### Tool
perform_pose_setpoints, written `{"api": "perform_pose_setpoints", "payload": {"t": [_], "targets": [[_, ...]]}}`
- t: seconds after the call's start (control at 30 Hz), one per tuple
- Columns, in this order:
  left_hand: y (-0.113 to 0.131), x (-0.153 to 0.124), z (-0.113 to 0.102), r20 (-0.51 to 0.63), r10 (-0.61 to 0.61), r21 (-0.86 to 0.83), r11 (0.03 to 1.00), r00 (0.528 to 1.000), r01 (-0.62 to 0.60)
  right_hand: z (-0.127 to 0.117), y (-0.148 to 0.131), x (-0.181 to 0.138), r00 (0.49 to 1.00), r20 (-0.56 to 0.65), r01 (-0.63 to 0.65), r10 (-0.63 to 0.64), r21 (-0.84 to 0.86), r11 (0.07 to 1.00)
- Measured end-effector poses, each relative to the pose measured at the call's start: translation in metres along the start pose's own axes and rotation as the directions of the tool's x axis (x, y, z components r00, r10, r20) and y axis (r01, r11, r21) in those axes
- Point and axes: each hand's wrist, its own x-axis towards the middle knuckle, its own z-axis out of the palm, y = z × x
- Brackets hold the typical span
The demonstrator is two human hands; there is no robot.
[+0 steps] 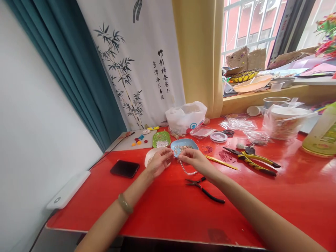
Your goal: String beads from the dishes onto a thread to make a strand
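My right hand (193, 159) pinches a strand of pale beads (187, 171), which hangs in a curve below the fingers. Close beside it, my left hand (159, 161) has thumb and forefinger together; whatever is between them is too small to make out. Behind the hands lies a blue dish (193, 141) of gold-toned beads. A white dish (147, 158) with beads is partly hidden by my left hand. The green dish (165, 135) farther back holds white beads. Black-handled pliers (210, 193) lie in front of my right hand, and yellow tweezers (223, 162) to its right.
A black phone (125, 168) lies at left. Yellow-and-black pliers (254, 161), a spool (218, 137) and scissors (228, 133) are on the right. Behind stand a white plastic bag (185, 117), a bagged tub (285, 122) and a bottle (321, 134) on the red table (157, 213).
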Motion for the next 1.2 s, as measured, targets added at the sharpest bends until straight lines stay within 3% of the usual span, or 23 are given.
{"api": "perform_pose_setpoints", "payload": {"t": [0.1,0.3,1.2], "targets": [[0.000,-0.015,-0.001,-0.030,-0.024,-0.083,0.996,0.999,0.022,0.011,0.001,-0.004,0.997,0.076,-0.018,0.018,0.003,1.000],[-0.003,-0.023,-0.002,-0.084,-0.021,-0.155,0.988,0.996,0.008,0.020,-0.001,-0.009,0.991,0.111,-0.081,0.077,0.028,0.996],[-0.008,-0.021,-0.006,-0.051,0.053,-0.061,0.997,0.997,-0.056,0.024,-0.005,-0.012,0.975,0.130,-0.194,0.182,0.093,0.976]]}}
